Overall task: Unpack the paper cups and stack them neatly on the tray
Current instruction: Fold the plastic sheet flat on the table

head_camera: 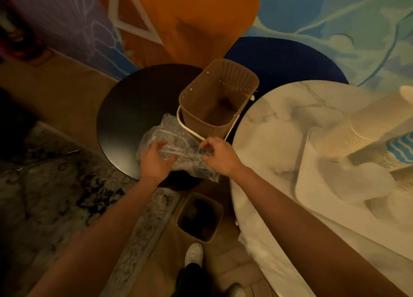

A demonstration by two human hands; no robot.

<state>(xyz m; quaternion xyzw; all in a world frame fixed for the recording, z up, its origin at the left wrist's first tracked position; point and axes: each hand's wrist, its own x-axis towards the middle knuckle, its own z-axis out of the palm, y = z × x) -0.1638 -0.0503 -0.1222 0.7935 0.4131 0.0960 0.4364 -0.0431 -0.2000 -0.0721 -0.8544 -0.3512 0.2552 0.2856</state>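
A crumpled clear plastic wrapper (178, 140) lies on a round dark side table (125, 117). My left hand (154, 160) grips its near left side. My right hand (218, 154) pinches its right edge. On the white marble table at right sits a white tray (317, 185). Stacks of white paper cups (348, 135) lie on their sides on the tray, and one stack with a blue wave pattern (400, 149) lies beside them at the right edge.
A brown perforated basket (223, 91) with a white handle stands on the dark table just behind the wrapper. A small brown bin (201, 216) sits on the floor between the tables. My shoes and a patterned rug are below.
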